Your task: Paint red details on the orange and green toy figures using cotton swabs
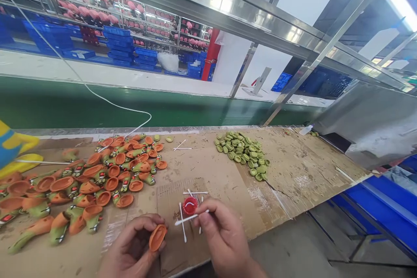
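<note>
On the cardboard (192,165), at left, lies a heap of orange-green pieces (112,170). The right hand (226,236) and left hand (132,247) are near each other. The left one grips one orange piece (157,238), hollow side showing; beyond it stands a small red pot (185,205). The right one pinches a cotton swab (187,219), its tip toward the piece. Probably steady holding and light touching are best. No writing is readable.
</note>
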Available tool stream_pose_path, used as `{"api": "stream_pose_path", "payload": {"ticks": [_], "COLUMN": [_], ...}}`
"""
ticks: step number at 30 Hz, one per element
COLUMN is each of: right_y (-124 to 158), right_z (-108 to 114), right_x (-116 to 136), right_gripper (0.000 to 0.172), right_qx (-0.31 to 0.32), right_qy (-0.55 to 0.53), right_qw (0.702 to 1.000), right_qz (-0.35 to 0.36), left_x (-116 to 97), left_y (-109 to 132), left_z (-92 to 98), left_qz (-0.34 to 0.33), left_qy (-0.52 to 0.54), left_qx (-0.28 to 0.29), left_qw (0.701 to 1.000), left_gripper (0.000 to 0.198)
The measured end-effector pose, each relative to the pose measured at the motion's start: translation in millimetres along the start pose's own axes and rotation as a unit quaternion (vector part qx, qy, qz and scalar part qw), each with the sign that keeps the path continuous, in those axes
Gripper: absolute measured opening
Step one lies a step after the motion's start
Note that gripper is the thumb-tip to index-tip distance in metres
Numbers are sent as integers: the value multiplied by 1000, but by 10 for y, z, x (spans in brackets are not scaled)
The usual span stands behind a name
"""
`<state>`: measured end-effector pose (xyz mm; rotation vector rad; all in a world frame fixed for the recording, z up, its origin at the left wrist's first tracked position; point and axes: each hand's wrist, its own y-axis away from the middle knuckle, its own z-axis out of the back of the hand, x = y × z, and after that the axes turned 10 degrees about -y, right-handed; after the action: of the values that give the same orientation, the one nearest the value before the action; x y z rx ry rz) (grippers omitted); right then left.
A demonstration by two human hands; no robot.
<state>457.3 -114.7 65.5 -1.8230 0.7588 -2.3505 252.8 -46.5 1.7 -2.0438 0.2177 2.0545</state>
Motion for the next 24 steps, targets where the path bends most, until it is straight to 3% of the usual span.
{"api": "stream_pose_path", "payload": {"ticks": [5,9,12,24], "right_y": [-15,-20,-5,-32], "right_z": [-187,-236,-240,-145], "right_x": [109,102,56,13], "right_gripper": [12,15,16,18], "right_qx": [35,54,64,23], "right_qy": [2,17,18,3], "right_qw": [998,997,997,1000], "right_qz": [53,44,29,6], "left_x": [78,15,-19,-65], "left_y": [6,23,35,0], "left_z": [55,67,48,62], "left_qz": [2,17,19,6], "left_qy": [5,-3,-3,-75], "left_qx": [31,60,44,50], "left_qw": [1000,998,999,996], "left_gripper": [17,17,17,16]}}
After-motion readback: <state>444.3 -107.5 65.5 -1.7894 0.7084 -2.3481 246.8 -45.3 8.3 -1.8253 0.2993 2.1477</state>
